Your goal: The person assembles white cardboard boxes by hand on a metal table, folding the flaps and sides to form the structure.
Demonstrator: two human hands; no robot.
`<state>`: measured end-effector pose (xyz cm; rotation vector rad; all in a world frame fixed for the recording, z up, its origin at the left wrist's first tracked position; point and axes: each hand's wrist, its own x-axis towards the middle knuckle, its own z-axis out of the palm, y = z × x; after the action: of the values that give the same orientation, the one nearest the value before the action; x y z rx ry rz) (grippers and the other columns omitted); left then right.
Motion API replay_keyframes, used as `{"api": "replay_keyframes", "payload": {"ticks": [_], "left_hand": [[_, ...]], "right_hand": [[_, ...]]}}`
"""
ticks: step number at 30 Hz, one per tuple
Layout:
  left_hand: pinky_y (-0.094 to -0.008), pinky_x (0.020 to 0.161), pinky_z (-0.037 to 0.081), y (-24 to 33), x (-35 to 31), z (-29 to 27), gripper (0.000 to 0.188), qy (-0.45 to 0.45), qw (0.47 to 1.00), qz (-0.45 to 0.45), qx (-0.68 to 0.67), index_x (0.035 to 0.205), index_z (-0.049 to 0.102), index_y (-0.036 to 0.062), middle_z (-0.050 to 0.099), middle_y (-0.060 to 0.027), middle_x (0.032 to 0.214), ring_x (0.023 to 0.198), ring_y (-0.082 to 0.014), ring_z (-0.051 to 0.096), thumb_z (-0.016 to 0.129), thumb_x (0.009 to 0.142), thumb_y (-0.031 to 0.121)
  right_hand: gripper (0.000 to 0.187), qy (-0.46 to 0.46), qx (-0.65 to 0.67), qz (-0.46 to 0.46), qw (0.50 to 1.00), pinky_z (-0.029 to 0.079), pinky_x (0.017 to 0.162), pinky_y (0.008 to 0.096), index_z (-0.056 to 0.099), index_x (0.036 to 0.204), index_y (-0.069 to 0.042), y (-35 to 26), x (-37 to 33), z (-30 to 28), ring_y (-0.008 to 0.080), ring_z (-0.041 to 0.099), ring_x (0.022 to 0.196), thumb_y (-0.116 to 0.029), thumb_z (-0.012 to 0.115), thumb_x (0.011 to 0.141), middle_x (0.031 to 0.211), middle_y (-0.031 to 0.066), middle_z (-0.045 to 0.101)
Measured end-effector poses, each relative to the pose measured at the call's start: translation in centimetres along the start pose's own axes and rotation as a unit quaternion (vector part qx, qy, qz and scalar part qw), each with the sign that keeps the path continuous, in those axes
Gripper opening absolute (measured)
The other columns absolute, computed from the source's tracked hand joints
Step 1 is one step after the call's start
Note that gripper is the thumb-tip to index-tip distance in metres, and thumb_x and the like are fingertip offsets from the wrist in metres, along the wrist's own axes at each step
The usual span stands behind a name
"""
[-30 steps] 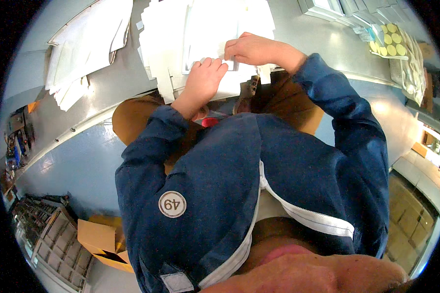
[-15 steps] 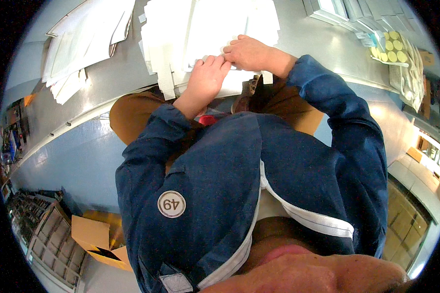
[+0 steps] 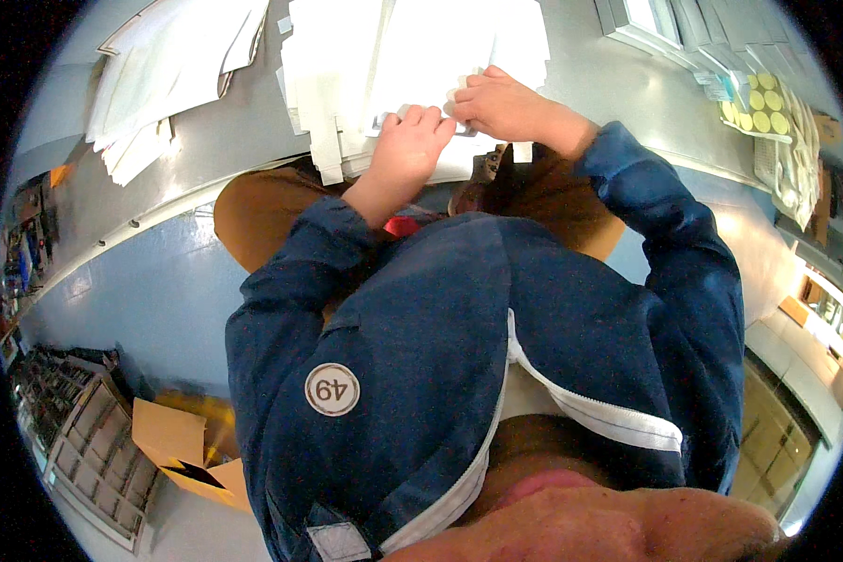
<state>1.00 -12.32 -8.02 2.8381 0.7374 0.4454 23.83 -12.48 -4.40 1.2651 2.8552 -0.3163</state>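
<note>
My left hand (image 3: pixel 405 150) and my right hand (image 3: pixel 502 101) meet at the edge of a grey table (image 3: pixel 206 140), both pinching a small white piece (image 3: pixel 455 94) taken from a white sheet (image 3: pixel 431 47) lying under them. The fingers are curled around it, the right hand just above and to the right of the left. White paper strips (image 3: pixel 323 112) lie in a pile right beside my left hand. Both arms are in dark blue sleeves.
A stack of white sheets (image 3: pixel 169 75) lies at the table's left. Sheets of round yellow stickers (image 3: pixel 763 108) and grey trays (image 3: pixel 665 19) sit at the far right. A cardboard box (image 3: pixel 173 445) and a grey rack (image 3: pixel 84 450) stand on the floor at lower left.
The two hands have drawn closer together over the white sheet, and the view has shifted slightly; they stay at the same spot on the table edge.
</note>
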Motion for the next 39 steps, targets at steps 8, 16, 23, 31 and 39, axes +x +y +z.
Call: {"api": "replay_keyframes", "payload": {"ticks": [8,16,23,31,39], "left_hand": [[-0.0451,0.077,0.048,-0.4,0.5,1.0,0.022,-0.008,1.0,0.01,0.011,0.108,0.06,0.0072,0.059,-0.01,0.101,0.097,-0.0298,0.059,0.055,0.087,0.015],[-0.0472,0.087,0.05,-0.9,0.9,1.2,0.025,-0.062,0.997,-0.035,-0.036,0.103,0.061,0.0046,0.062,-0.0133,0.1,0.101,-0.0324,0.06,0.07,0.084,0.019],[-0.0527,0.121,0.029,-3.6,1.2,-5.4,0.049,-0.179,0.979,0.031,0.089,0.109,0.063,0.0055,0.065,-0.0103,0.11,0.121,-0.0318,0.057,0.082,0.075,0.035],[-0.0464,0.104,0.046,-5.3,0.5,-3.1,0.052,-0.21,0.962,0.153,0.084,0.105,0.059,0.0049,0.062,-0.013,0.11,0.112,-0.0321,0.059,0.083,0.074,0.038],[-0.0426,0.088,0.05,-6.0,0.8,-4.2,0.021,-0.163,0.965,0.134,0.157,0.094,0.066,0.0102,0.066,-0.0065,0.094,0.099,-0.0257,0.064,0.076,0.08,0.023]], "right_hand": [[0.017,0.039,0.079,-0.029,0.996,0.044,0.093,0.0475,0.066,0.095,-0.007,0.7,-0.8,0.1,0.0316,0.062,0.099,-0.021,0.061,0.088,0.103,0.0105,0.063],[0.022,0.087,-0.051,0.12,0.988,0.032,0.117,0.0514,0.067,0.1,-0.009,-4.9,-1.9,1.7,0.0251,0.058,0.119,-0.022,0.072,0.083,0.113,0.004,0.067],[0.016,0.121,-0.086,0.048,0.988,0.026,0.123,0.0534,0.075,0.098,-0.015,-1.8,-3.2,1.9,0.0183,0.054,0.126,-0.015,0.068,0.083,0.11,-0.0023,0.07],[0.01,0.134,-0.162,0.048,0.977,0.026,0.123,0.0532,0.073,0.091,-0.011,-1.7,-2.7,1.6,0.0203,0.055,0.124,-0.015,0.067,0.083,0.101,-0.0005,0.068],[0.008,0.073,-0.2,0.045,0.976,0.028,0.122,0.0491,0.075,0.08,-0.017,-1.3,-2.0,1.3,0.0173,0.059,0.108,-0.018,0.067,0.084,0.093,-0.0036,0.071]]}}
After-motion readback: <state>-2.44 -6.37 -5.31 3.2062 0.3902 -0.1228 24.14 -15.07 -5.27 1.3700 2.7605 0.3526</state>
